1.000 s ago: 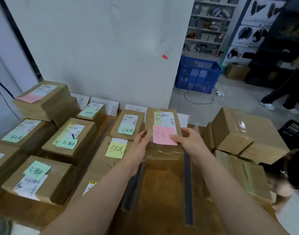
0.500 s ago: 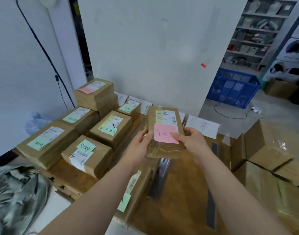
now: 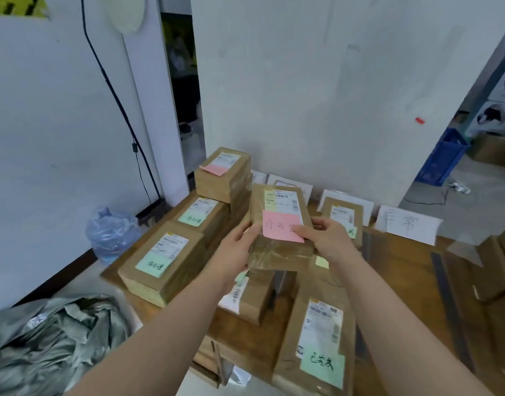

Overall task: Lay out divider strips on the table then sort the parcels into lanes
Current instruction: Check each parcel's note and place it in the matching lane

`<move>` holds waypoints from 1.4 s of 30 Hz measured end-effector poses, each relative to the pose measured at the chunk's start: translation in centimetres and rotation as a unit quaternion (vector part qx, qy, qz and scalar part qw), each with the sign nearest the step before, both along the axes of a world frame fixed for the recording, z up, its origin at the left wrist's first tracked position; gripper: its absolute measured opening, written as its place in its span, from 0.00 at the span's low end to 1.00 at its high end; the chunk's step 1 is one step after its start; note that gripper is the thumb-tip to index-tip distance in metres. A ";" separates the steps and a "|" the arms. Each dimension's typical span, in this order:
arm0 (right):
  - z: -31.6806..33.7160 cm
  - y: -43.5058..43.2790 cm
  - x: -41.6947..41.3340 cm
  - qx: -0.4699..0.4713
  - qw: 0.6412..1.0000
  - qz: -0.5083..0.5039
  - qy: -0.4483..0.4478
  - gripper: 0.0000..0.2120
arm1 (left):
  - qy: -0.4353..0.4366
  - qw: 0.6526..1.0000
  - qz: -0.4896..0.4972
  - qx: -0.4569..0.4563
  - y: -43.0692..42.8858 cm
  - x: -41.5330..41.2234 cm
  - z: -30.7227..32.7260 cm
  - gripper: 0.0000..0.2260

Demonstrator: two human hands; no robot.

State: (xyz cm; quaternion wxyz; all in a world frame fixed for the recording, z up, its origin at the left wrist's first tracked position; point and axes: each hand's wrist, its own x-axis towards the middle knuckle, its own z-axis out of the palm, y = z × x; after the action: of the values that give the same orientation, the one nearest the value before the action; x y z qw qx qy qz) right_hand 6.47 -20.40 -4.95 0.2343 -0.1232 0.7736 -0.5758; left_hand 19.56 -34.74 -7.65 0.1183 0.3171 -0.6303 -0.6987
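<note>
- Two hands hold one brown parcel (image 3: pixel 277 224) up above the table (image 3: pixel 402 270): the left hand (image 3: pixel 239 247) grasps its left edge, the right hand (image 3: pixel 328 238) its right edge, fingers closed around it.
- The parcel faces upward, probably so that the pink note (image 3: pixel 279 227) on it can be read.
- One stack (image 3: pixel 222 175) at the far left carries a pink note too; I think the parcel belongs in that lane.
- Parcels with green notes, like the near box (image 3: pixel 159 258), lie in rows, sorted by colour as it seems.
- A dark strip (image 3: pixel 451 304) lies along the table on the right and marks a lane border.
</note>
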 end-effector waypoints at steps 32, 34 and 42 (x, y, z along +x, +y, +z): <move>-6.6 -27.7 4.6 0.062 0.995 -0.065 -0.047 0.28 | -0.090 0.992 -0.059 -0.065 -29.1 0.6 -4.3 0.11; -7.0 -28.5 4.7 0.071 0.994 -0.080 -0.034 0.26 | -0.093 0.992 -0.065 -0.052 -30.1 0.2 -4.6 0.15; -8.0 -30.4 5.2 0.082 0.989 -0.118 -0.027 0.27 | -0.096 0.987 -0.118 -0.058 -32.4 -0.6 -6.0 0.13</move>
State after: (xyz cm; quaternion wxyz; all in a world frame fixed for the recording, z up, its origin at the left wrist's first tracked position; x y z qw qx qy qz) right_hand 11.69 -50.84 -12.91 0.1948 0.0042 0.8208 -0.5369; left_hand 18.92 -67.09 -13.64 -0.0080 0.2983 -0.7110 -0.6367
